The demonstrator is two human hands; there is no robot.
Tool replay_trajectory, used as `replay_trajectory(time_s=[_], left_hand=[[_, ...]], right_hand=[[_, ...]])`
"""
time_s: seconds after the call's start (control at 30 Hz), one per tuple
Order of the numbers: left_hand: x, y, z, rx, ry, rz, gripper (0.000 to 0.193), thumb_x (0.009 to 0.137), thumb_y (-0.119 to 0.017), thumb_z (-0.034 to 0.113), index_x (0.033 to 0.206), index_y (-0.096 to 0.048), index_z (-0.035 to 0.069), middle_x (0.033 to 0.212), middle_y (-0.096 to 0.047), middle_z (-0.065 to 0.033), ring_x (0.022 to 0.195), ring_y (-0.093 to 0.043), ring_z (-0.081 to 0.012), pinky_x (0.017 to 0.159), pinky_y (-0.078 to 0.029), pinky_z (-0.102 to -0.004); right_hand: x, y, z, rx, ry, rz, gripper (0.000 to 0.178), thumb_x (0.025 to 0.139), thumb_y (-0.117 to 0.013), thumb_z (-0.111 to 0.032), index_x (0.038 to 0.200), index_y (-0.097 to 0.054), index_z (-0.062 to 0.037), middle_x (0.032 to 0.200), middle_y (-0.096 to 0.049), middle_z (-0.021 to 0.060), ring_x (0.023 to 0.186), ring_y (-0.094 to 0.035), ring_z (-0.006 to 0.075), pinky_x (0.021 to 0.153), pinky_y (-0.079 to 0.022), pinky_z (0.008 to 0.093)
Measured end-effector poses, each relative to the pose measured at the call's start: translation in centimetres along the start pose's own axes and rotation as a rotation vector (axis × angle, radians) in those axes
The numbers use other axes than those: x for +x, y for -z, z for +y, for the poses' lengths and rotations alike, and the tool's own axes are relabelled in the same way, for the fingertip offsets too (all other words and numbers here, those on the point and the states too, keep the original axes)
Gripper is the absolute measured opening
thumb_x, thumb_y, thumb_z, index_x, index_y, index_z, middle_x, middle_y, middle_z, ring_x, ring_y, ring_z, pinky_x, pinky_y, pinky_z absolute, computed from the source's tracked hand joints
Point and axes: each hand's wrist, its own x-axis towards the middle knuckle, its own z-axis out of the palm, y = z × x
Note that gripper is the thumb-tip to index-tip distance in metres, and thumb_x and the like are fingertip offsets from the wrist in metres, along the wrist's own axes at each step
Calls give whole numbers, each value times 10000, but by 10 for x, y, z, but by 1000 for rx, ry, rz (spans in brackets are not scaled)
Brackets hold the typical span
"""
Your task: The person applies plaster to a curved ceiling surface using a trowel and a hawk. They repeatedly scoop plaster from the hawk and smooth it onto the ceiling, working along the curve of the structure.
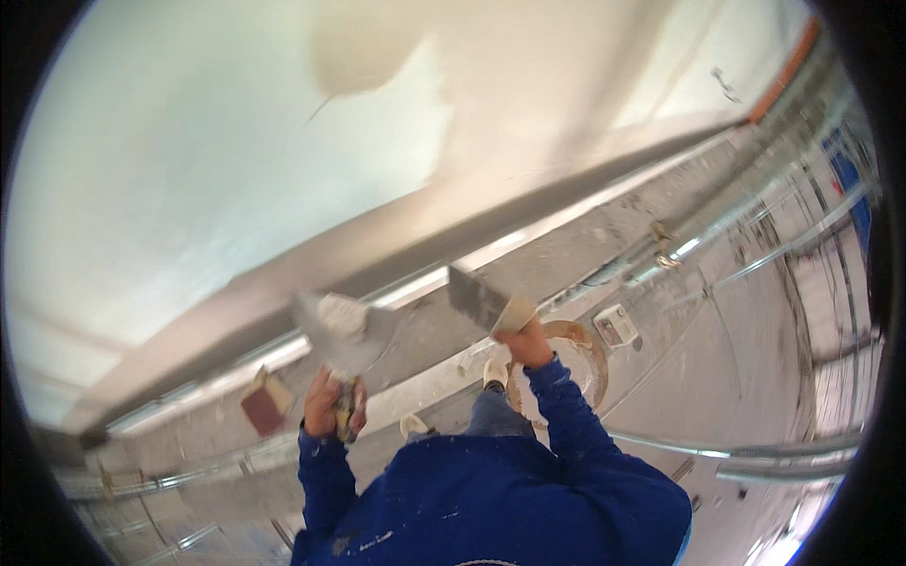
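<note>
My left hand (324, 404) is closed round the handle of a wide, light grey putty knife (344, 357). A lump of whitish plaster (342, 316) lies on its blade. To the right, my right hand (526, 343) grips a second, darker putty knife (478, 300) by its pale handle end, the blade pointing up and left. The two blades are apart. Below my right forearm stands a round bucket (596, 357), smeared with brown and white, partly hidden by my sleeve. Ahead is the pale wall (236, 179), with darker beige patches.
A small white tray (616, 326) with things in it sits right of the bucket. A reddish-brown and tan block or box (264, 406) lies left of my left hand. Metal profiles (788, 464) lie at the right. My shoes (494, 373) stand on dusty ground.
</note>
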Motion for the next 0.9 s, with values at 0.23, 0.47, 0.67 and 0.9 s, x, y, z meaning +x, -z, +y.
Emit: replay_trajectory(time_s=[0.23, 0.47, 0.67, 0.9], left_hand=[[53, -15, -85, 111, -17, 58, 444, 781, -584, 278, 1038, -360, -5, 526, -447, -76, 341, -440, -185, 319, -362, -296], [103, -88, -149, 157, 57, 257, 464, 735, -649, 261, 976, -383, -32, 462, -398, -47, 335, -427, -181, 317, -358, -299], [115, -120, -178, 290, 87, 438, 318, 786, -595, 265, 912, -447, 13, 499, -426, -24, 369, -410, -128, 335, -323, -243], [144, -131, -185, 307, 94, 325, 254, 832, -534, 283, 840, -463, 40, 515, -434, -13, 411, -414, -117, 381, -316, -232]], right_hand=[[168, 256, 41, 144, 309, 989, 327, 654, -537, -24, 975, -496, 18, 858, -538, 88, 774, -523, 183, 668, -429, 306], [319, 492, 103, -273, 390, 1444, 371, 629, -496, -15, 989, -532, 68, 775, -597, 169, 726, -583, 253, 638, -444, 324], [380, 568, 96, -316, 300, 1439, 392, 645, -495, -31, 1031, -547, 17, 822, -612, 191, 765, -602, 296, 685, -455, 348], [407, 619, 97, -336, 370, 1387, 383, 640, -497, -20, 1017, -553, 14, 799, -608, 167, 759, -595, 267, 708, -441, 326]])
